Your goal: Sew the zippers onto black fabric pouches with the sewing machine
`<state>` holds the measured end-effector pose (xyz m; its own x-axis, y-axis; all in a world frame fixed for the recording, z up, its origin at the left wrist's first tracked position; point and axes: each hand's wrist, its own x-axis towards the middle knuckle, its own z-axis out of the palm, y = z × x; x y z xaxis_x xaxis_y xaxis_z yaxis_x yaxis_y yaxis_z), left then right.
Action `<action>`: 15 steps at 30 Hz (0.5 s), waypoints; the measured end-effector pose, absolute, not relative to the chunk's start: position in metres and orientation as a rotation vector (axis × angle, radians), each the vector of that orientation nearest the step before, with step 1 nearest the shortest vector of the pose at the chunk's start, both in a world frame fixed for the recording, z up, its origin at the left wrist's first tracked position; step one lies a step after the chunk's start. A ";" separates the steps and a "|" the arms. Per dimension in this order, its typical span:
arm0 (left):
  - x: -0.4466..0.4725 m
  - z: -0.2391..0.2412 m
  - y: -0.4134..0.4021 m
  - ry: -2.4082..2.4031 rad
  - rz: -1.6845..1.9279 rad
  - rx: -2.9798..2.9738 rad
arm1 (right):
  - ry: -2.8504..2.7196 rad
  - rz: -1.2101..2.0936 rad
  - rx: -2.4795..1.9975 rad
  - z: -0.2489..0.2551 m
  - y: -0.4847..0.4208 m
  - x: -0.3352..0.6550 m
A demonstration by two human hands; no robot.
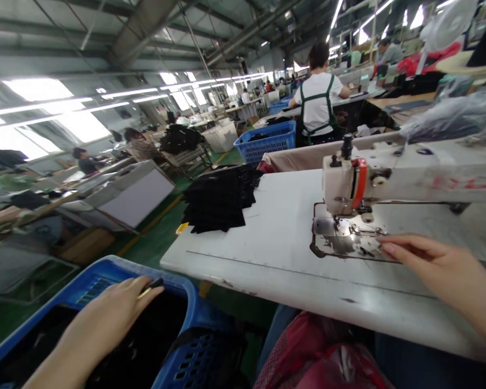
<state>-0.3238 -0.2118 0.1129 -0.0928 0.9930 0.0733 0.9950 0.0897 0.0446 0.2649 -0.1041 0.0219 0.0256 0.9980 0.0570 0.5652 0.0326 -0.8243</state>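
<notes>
Over the blue plastic basket (192, 294) at lower left, my left hand (111, 310) is closed around a small black-and-yellow tool (150, 287). Its shape is mostly hidden by the fingers. Dark cloth pieces (133, 346) fill the basket below that hand. My right hand (433, 262) is at the sewing machine (360, 181), thumb and fingertips pinched together beside the metal needle plate (342, 243). What lies between those fingertips, if anything, is too small to make out. A stack of black cloth pieces (218, 200) rests on the white sewing table (275, 232), left of the machine.
A ruler line (263, 265) runs along the table's front edge. Behind the table, a person in a white shirt (318, 97) sits facing away, near another blue basket (267, 141). Clear plastic wrapping (453, 116) lies behind the machine. A white bench (133, 192) stands across the aisle.
</notes>
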 end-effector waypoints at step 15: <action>-0.274 0.110 0.063 -1.726 -0.128 -2.234 | -1.880 0.480 -1.430 -0.042 -0.080 0.272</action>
<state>-0.2736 0.0627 0.1105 0.2681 0.9278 0.2593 0.9559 -0.2228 -0.1912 0.2720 -0.0798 -0.0422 -0.1303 0.9403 0.3145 0.6744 0.3166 -0.6671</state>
